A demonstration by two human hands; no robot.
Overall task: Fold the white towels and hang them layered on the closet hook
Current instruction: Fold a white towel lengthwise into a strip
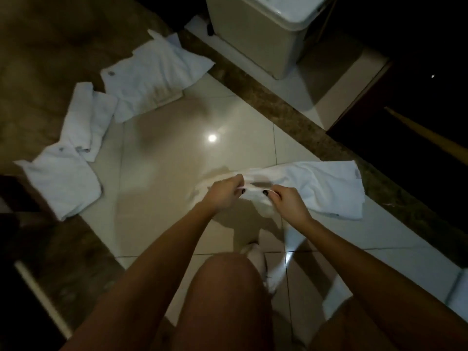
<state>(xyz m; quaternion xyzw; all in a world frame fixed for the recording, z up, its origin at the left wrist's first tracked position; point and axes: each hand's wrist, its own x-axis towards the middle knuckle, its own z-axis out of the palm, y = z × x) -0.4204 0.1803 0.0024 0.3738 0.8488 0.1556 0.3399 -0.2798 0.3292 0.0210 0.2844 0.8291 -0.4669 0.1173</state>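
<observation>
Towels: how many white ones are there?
4. The held towel is pinched by the left hand and right hand. Left on the floor: far towel, middle towel, near towel. Overlaps may hide more.

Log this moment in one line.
left hand: pinches towel | right hand: pinches same towel | other towels: loose on floor

Towels (326, 188) white soft cloth; floor tiles (197, 148) glossy, reflective; bin (255, 41) smooth matt plastic.

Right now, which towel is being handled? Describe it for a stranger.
Find the dark marble strip crossing the pale floor. A white towel lies beside it at right. Unlike the towels at left, left hand and right hand pinch it.
</observation>
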